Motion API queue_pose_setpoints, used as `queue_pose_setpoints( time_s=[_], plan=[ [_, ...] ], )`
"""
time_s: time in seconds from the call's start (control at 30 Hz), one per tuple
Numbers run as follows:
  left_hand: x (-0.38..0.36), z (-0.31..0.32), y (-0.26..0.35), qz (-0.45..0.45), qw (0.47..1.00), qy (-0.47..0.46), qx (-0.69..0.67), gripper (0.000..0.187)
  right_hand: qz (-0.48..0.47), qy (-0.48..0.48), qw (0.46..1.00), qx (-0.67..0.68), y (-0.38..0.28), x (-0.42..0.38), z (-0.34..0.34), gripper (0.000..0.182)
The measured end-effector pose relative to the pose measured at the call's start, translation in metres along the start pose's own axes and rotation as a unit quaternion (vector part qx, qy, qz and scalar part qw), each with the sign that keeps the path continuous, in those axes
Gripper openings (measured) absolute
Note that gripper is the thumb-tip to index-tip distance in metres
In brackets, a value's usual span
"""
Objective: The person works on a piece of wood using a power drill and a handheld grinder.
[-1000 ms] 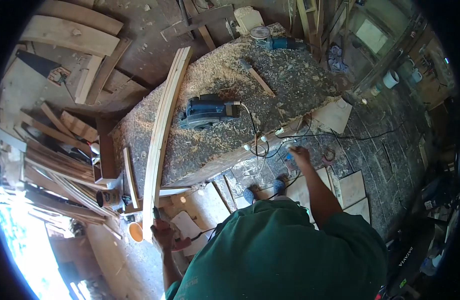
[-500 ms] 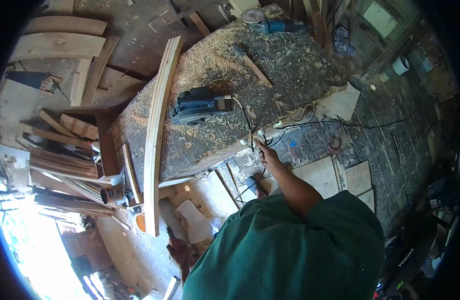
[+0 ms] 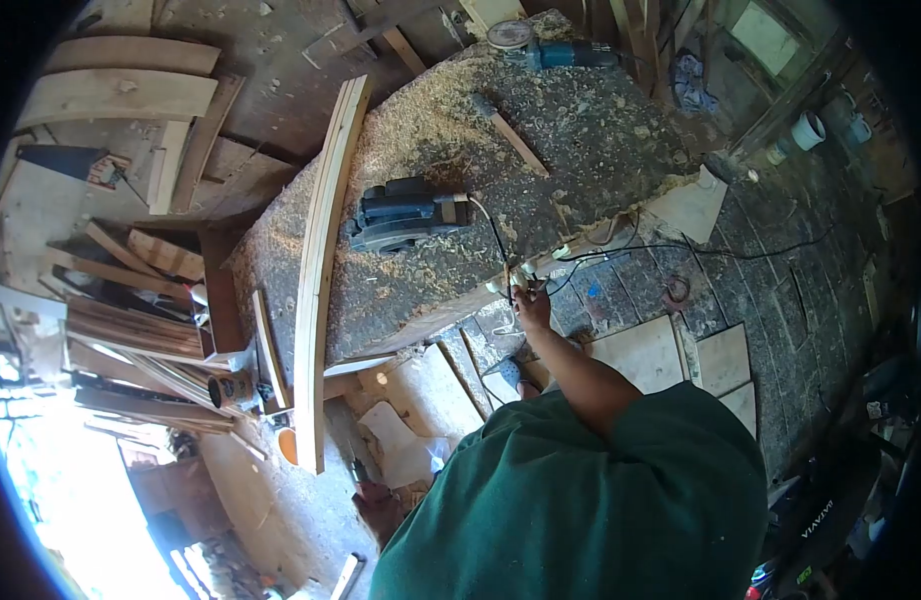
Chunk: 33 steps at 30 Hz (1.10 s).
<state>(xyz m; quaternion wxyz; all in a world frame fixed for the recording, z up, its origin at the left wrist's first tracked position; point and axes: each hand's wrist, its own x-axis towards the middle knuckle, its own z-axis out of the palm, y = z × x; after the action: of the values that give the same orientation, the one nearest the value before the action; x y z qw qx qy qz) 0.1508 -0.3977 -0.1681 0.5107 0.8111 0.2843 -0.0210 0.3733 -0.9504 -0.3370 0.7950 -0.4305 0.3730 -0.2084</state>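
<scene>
My right hand (image 3: pixel 531 308) is at the bench's front edge, its fingers closed around a power cord among white sockets (image 3: pixel 522 272); the exact grip is partly hidden. A black electric planer (image 3: pixel 409 215) lies on the sawdust-covered bench (image 3: pixel 421 290), and its cord runs toward that hand. Low at the left, my left hand (image 3: pixel 379 508) is closed around a narrow, dark tool (image 3: pixel 359 470) whose kind I cannot make out. Several long pale boards (image 3: pixel 326 260), placed side by side, cross the bench left of the planer and overhang its front edge.
A hammer (image 3: pixel 511 138) and a blue angle grinder (image 3: pixel 571 54) lie farther back on the bench. Stacked boards (image 3: pixel 131 328) and a handsaw (image 3: pixel 66 160) are at the left. Black cable (image 3: pixel 726 255) trails right over the plank floor. Flat wooden panels (image 3: pixel 636 355) lie near my feet.
My right hand has moved slightly closer to the sockets at the bench edge. My left hand has shifted a little right with the tool. The planer and boards stay put on the bench.
</scene>
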Motion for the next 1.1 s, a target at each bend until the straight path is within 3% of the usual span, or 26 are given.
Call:
queue_pose_setpoints(
  time_s=[0.07,0.13,0.2,0.23,0.3,0.4,0.43,0.53,0.57,0.63,0.67,0.7,0.73,0.77,0.83,0.87,0.93,0.97,1.03,1.1],
  plan=[
    [-0.013,0.006,0.011,0.050,0.989,0.027,0.137,0.060,-0.061,0.040,0.983,-0.168,0.021,0.010,0.004,0.039],
    [-0.045,0.030,0.067,0.062,0.957,0.051,0.279,0.058,-0.112,0.085,0.952,-0.272,-0.008,-0.005,0.017,0.049],
    [-0.077,0.056,0.140,0.018,0.928,0.061,0.367,0.056,-0.137,0.103,0.937,-0.304,-0.001,-0.003,0.020,0.049],
    [-0.065,0.050,0.115,0.043,0.969,0.024,0.242,0.056,-0.132,0.102,0.930,-0.327,-0.006,-0.004,0.021,0.050],
    [-0.051,0.036,0.074,0.043,0.984,0.016,0.170,0.049,-0.106,0.079,0.932,-0.338,-0.017,-0.007,0.018,0.052],
    [-0.036,0.030,0.045,0.022,0.994,0.008,0.110,0.041,-0.178,0.065,0.908,-0.374,0.001,0.008,0.005,0.050],
    [-0.031,0.029,0.039,0.012,0.996,0.006,0.090,0.038,-0.197,0.084,0.892,-0.398,-0.010,0.003,0.005,0.038],
    [-0.016,0.024,0.016,-0.038,0.997,-0.038,-0.052,0.034,-0.147,0.034,0.894,-0.423,-0.050,-0.007,0.007,0.029],
    [-0.012,0.022,0.008,-0.079,0.976,-0.088,-0.184,0.033,-0.173,0.057,0.882,-0.434,-0.045,-0.006,0.007,0.027],
    [0.000,0.018,-0.002,-0.215,0.823,-0.205,-0.484,0.034,-0.190,0.054,0.886,-0.420,-0.046,-0.004,0.010,0.026],
    [0.002,0.016,-0.008,-0.211,0.825,-0.206,-0.482,0.035,-0.197,0.051,0.888,-0.413,-0.046,-0.004,0.011,0.026],
    [0.005,0.019,-0.006,-0.197,0.844,-0.200,-0.456,0.037,-0.194,0.045,0.891,-0.408,-0.042,-0.002,0.011,0.026],
    [0.004,0.017,-0.003,-0.107,0.946,-0.138,-0.275,0.032,-0.190,0.038,0.895,-0.402,-0.035,0.000,0.010,0.027],
    [0.003,0.016,0.001,-0.052,0.996,-0.050,-0.057,0.036,-0.188,0.032,0.898,-0.396,-0.031,0.003,0.009,0.027],
    [0.001,0.022,0.014,0.052,0.983,0.039,0.174,0.047,-0.212,0.027,0.911,-0.352,-0.033,0.004,0.012,0.029],
    [0.000,0.028,0.022,0.076,0.976,0.044,0.197,0.048,-0.189,0.011,0.917,-0.351,-0.043,-0.001,0.009,0.031],
    [0.006,0.033,0.038,0.039,0.996,0.013,0.080,0.051,-0.168,-0.004,0.905,-0.391,-0.047,0.002,0.009,0.034],
    [0.006,0.033,0.047,0.039,0.996,0.009,0.082,0.054,-0.228,0.031,0.884,-0.407,-0.038,0.007,0.008,0.034],
    [-0.004,0.055,0.111,0.052,0.981,0.021,0.187,0.058,-0.343,0.099,0.829,-0.432,-0.021,0.012,0.016,0.035],
    [-0.015,0.080,0.179,0.077,0.942,0.033,0.325,0.062,-0.252,0.067,0.871,-0.416,-0.026,0.005,0.019,0.035]
  ],
)
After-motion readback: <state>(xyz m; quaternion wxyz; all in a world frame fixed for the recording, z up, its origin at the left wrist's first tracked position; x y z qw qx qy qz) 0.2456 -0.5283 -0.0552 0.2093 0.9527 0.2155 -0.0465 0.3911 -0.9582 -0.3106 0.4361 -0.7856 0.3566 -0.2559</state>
